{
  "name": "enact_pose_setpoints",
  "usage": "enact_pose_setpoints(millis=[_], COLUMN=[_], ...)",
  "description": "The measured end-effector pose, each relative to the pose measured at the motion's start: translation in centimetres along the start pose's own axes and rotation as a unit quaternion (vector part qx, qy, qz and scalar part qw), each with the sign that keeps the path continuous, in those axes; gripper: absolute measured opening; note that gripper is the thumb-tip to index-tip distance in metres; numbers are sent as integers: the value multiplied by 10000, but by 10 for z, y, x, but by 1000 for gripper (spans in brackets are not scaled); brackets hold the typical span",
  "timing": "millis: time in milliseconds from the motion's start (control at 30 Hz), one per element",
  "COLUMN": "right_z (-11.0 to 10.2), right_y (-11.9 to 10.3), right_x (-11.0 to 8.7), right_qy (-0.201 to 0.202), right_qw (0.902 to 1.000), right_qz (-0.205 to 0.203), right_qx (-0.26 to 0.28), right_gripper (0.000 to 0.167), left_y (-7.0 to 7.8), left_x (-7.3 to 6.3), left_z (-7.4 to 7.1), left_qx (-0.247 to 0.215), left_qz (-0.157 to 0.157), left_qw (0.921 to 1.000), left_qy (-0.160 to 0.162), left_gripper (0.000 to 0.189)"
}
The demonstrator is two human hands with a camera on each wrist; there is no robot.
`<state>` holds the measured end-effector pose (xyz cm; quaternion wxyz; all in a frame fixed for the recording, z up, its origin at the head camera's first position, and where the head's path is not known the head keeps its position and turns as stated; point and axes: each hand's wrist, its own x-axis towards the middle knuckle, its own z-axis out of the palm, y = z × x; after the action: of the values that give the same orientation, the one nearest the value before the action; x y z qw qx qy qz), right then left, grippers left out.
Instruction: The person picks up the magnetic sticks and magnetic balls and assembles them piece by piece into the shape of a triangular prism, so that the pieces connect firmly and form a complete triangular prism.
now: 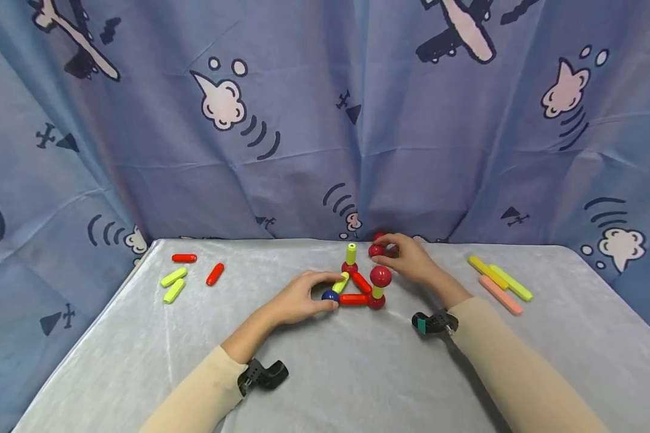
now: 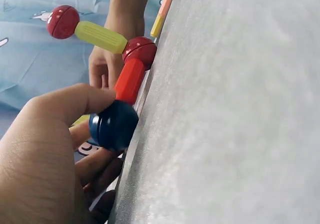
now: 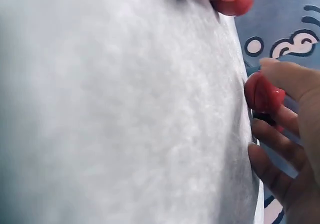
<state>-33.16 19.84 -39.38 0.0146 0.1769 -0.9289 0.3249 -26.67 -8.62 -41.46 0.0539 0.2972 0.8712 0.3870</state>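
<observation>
Low on the table lies a triangle of toy rods and balls, two red rods [image 1: 354, 299] and one yellow rod [image 1: 340, 285]. My left hand [image 1: 303, 297] grips its blue ball [image 2: 115, 125] at the near-left corner, thumb at the red rod. A red ball [image 1: 376, 301] at the near-right corner carries a short upright yellow rod topped by another red ball [image 1: 381, 276]. From the far corner's red ball [image 1: 349, 268] rises an upright yellow rod [image 1: 351, 253]. Behind the frame, my right hand [image 1: 408, 257] pinches a loose red ball [image 3: 262, 92] between thumb and fingers.
Another red ball [image 1: 379, 237] sits just behind the pinched one, by the patterned curtain [image 1: 303, 150]. Red rods [image 1: 215, 274] and yellow rods [image 1: 174, 291] lie at the left. At the right are longer yellow sticks [image 1: 511, 282] and an orange stick [image 1: 500, 294].
</observation>
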Motion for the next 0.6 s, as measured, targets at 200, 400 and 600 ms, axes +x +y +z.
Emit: enact_pose_setpoints(millis=[200, 400, 600], right_z=[7, 0, -11], right_y=[-2, -18, -46], right_x=[7, 5, 4], right_qy=[209, 903, 644], right_qw=[9995, 9670, 9623], right_qz=[170, 389, 175], right_qx=[180, 2349, 2638], right_gripper=[34, 42, 41], left_y=[-8, -9, -9], left_x=[1, 3, 3], left_z=[1, 3, 2], left_qx=[-562, -608, -613], left_qz=[-203, -368, -400], left_qw=[9977, 9959, 9957], left_qy=[314, 560, 562], left_gripper=[45, 37, 36])
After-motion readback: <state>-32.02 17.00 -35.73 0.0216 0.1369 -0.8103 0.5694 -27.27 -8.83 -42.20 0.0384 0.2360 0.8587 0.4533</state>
